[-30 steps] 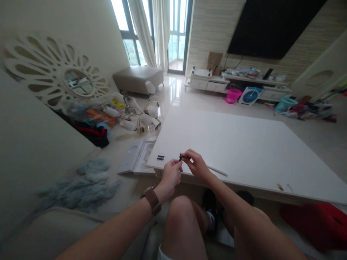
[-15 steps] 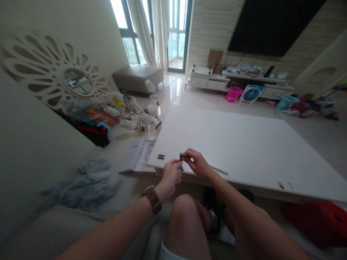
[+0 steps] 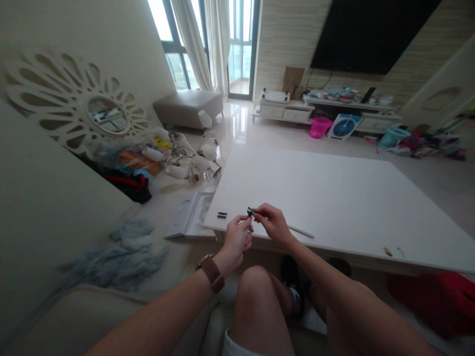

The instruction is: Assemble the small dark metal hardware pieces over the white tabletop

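Observation:
My left hand (image 3: 238,236), with a brown-strapped watch (image 3: 211,273) on its wrist, is closed in a pinch near the table's front left edge. Its fingertips grip a small dark piece (image 3: 250,213), too small to name. A pale part shows below it between the fingers. My right hand (image 3: 272,221) meets it from the right, thumb and fingers pinched on the upper end of the same dark piece or on one touching it; I cannot tell which. Left of the hands lie small black strips (image 3: 221,215) on the white table (image 3: 315,193).
Beside my right wrist lies a thin pale stick (image 3: 301,231). Two tiny items, one a dark and yellowish piece (image 3: 388,251), lie farther right. An open white box (image 3: 187,217) is on the floor past the table's left end, near a chandelier (image 3: 193,160). A red object (image 3: 434,301) sits lower right.
The view has shifted slightly. My right fingers have turned a little at the dark piece, and more of it shows above my left fingertips. Both hands stay together.

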The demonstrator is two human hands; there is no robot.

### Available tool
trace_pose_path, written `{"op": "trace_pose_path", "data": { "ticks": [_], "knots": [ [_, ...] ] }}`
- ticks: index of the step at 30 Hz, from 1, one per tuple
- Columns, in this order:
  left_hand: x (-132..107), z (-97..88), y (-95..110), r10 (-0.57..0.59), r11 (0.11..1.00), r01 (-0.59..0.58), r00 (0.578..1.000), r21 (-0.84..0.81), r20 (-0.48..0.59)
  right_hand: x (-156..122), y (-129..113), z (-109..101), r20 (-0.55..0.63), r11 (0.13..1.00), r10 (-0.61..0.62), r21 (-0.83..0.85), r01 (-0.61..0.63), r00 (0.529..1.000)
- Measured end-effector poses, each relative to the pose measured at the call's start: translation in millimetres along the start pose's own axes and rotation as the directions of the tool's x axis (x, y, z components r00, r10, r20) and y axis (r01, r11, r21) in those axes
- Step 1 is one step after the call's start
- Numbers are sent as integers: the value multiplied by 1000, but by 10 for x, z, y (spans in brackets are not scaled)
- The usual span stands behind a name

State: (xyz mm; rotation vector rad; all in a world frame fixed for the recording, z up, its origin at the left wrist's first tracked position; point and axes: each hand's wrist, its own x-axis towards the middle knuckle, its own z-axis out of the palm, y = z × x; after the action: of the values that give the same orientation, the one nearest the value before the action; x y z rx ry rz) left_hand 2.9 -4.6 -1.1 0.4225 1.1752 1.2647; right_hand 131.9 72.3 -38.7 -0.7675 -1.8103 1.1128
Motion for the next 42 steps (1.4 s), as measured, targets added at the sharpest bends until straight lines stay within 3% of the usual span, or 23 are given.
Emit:
{"op": "trace_pose_path", "data": {
  "ticks": [6,19,28,35,42],
  "knots": [
    [-5,9,1,3,1000,-3,1000,-16,5,91,-113,-97,66,992,-67,-104,74,996],
    [-39,26,0,58,993,-57,998,-105,12,156,-179,-108,61,992,-99,-73,103,993],
    [-43,13,-16,52,996,-52,999,-69,-4,159,-131,-128,114,999,-25,-24,28,993],
    [-7,-14,-26,30,999,-27,997,45,-73,147,-157,-120,150,988,-64,-131,84,987],
    [8,-25,-37,51,994,-47,998,94,-41,39,-137,-112,140,984,-14,-174,39,990]
  ]
}}
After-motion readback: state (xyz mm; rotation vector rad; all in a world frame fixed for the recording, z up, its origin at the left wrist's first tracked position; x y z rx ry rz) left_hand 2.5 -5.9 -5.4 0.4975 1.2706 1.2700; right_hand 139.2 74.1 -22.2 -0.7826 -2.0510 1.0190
